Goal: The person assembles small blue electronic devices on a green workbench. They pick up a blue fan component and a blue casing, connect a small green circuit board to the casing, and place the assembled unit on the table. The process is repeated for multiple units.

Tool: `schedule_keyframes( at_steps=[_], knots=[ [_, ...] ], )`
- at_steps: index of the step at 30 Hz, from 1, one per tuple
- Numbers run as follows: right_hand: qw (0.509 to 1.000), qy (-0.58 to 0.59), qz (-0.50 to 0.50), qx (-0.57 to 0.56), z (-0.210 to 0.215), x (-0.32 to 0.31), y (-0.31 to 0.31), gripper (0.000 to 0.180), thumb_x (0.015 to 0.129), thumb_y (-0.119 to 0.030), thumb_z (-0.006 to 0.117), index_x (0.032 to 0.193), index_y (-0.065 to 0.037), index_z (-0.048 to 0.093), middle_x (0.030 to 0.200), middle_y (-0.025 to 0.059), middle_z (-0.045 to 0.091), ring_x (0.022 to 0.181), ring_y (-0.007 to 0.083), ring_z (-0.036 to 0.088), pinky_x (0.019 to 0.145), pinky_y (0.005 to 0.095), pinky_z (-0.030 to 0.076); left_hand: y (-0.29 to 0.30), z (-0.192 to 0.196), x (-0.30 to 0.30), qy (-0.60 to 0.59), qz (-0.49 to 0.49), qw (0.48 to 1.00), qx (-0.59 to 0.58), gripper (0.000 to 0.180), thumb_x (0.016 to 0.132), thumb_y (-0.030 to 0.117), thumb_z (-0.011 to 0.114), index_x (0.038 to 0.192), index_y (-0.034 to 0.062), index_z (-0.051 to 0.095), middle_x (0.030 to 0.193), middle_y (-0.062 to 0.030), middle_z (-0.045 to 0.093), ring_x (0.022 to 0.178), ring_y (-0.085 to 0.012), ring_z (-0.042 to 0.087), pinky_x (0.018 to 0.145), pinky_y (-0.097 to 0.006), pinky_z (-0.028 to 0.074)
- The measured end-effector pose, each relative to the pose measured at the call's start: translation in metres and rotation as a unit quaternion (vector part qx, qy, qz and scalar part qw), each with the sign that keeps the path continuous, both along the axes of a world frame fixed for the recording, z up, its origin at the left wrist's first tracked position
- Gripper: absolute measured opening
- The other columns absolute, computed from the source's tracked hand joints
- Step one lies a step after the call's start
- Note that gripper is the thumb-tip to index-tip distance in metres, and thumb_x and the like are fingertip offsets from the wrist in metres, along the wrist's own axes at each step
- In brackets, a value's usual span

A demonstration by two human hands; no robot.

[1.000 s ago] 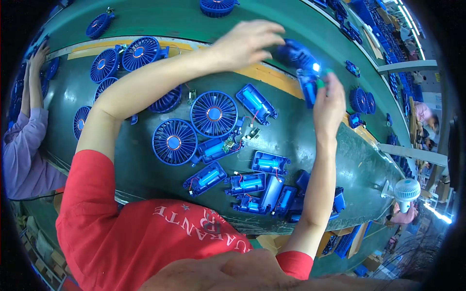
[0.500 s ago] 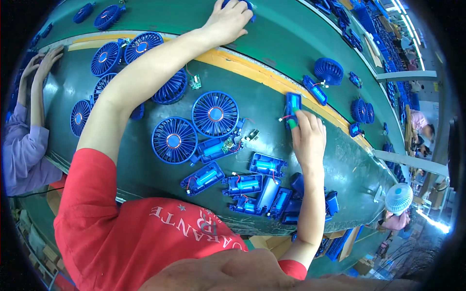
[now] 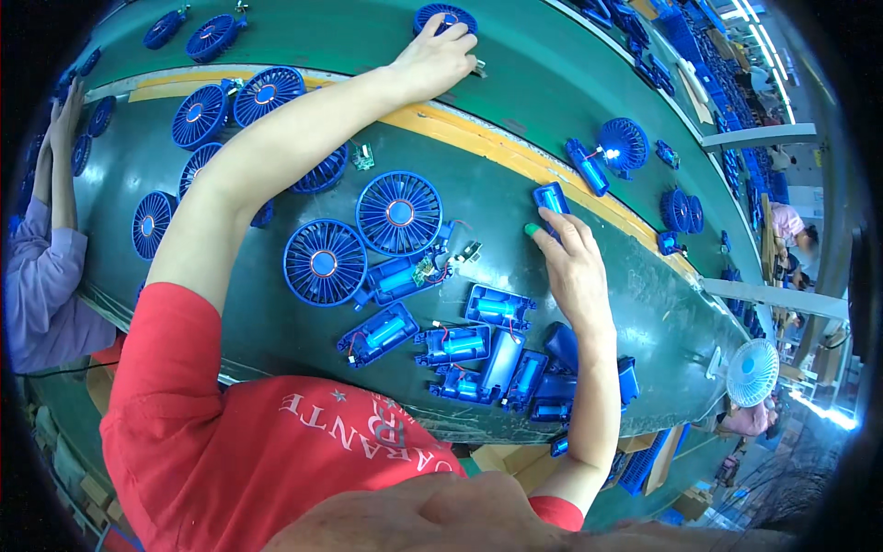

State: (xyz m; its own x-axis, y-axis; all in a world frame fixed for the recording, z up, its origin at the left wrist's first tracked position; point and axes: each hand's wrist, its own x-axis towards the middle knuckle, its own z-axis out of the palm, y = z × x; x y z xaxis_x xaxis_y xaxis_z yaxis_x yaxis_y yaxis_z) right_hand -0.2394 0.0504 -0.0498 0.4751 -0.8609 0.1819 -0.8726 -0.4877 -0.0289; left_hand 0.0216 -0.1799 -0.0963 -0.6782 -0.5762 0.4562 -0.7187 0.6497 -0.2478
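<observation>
At the far side, on the green belt, my left hand (image 3: 436,63) has its fingers bent over the rim of a round blue fan head (image 3: 445,18) and grips it. Close to the yellow strip lies a blue handle housing (image 3: 549,196). The fingertips of my right hand (image 3: 575,271) touch its near end, while the thumb, with a green cover on its tip, is spread away from it. Two fan heads (image 3: 399,212) lie between my arms, with a blue housing holding a battery (image 3: 395,279) and small circuit boards beside them.
Several open housings with batteries (image 3: 455,345) are grouped near the table's front edge. More fan heads (image 3: 200,116) lie beneath and beyond my left arm. Across the yellow strip (image 3: 487,138), the belt carries fans and housings. A co-worker's hands (image 3: 63,124) are at far left.
My right thumb has come away from the housing, which now shows a smoother face without its red wire. My left hand and the fan head sit slightly nearer, with more of the fan showing.
</observation>
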Motion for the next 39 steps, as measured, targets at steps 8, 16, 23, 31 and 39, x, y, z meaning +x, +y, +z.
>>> schedule_keyframes(
  at_steps=[8, 16, 23, 31, 39],
  knots=[
    [0.977, -0.204, -0.066, -0.007, -0.028, 0.014, -0.013, 0.02, 0.072, 0.002, 0.066, 0.092, -0.003, 0.066, 0.104, 0.0078, 0.061, 0.092, 0.0288, 0.057, 0.081, 0.0362, 0.049, 0.016, -0.006, -0.015, 0.086, -0.139, 0.984, 0.073, 0.008, 0.077, 0.01, 0.061, 0.085, 0.0081, 0.065, 0.09, -0.0058, 0.06, 0.1, -0.0234, 0.053, 0.09, -0.04, 0.04],
    [0.946, -0.302, -0.112, 0.018, -0.024, 0.016, -0.013, 0.018, 0.08, -0.001, 0.067, 0.098, -0.001, 0.067, 0.096, 0.0102, 0.068, 0.093, 0.0262, 0.06, 0.081, 0.0342, 0.049, 0.065, 0.01, -0.03, 0.162, -0.222, 0.928, 0.252, 0.019, 0.079, 0.009, 0.064, 0.097, 0.0062, 0.058, 0.085, -0.0103, 0.061, 0.085, -0.0315, 0.059, 0.075, -0.042, 0.047],
    [0.873, -0.424, -0.208, 0.119, -0.024, 0.029, -0.012, 0.019, 0.084, -0.002, 0.067, 0.103, 0.001, 0.066, 0.089, 0.0102, 0.063, 0.078, 0.0172, 0.06, 0.071, 0.0269, 0.049, 0.076, 0.009, -0.034, 0.183, -0.275, 0.873, 0.359, 0.025, 0.077, 0.005, 0.064, 0.1, 0.0031, 0.055, 0.085, -0.0124, 0.06, 0.087, -0.0319, 0.059, 0.075, -0.043, 0.047],
    [0.84, -0.485, -0.19, 0.149, -0.028, 0.029, -0.015, 0.015, 0.09, -0.007, 0.063, 0.102, 0.0, 0.066, 0.088, 0.0073, 0.06, 0.077, 0.0122, 0.056, 0.069, 0.0242, 0.047, 0.091, 0.027, -0.034, 0.226, -0.252, 0.753, 0.564, 0.038, 0.078, 0.003, 0.07, 0.108, 0.0019, 0.046, 0.084, -0.0096, 0.058, 0.076, -0.0184, 0.058, 0.068, -0.032, 0.048],
    [0.831, -0.488, -0.203, 0.173, -0.027, 0.03, -0.014, 0.014, 0.092, -0.01, 0.062, 0.102, -0.001, 0.065, 0.085, 0.005, 0.06, 0.078, 0.0113, 0.053, 0.07, 0.0248, 0.044, 0.083, 0.017, -0.038, 0.294, -0.255, 0.54, 0.746, 0.029, 0.085, 0.004, 0.068, 0.109, 0.0004, 0.053, 0.089, -0.0005, 0.059, 0.082, -0.0053, 0.055, 0.072, -0.019, 0.047]
  ],
)
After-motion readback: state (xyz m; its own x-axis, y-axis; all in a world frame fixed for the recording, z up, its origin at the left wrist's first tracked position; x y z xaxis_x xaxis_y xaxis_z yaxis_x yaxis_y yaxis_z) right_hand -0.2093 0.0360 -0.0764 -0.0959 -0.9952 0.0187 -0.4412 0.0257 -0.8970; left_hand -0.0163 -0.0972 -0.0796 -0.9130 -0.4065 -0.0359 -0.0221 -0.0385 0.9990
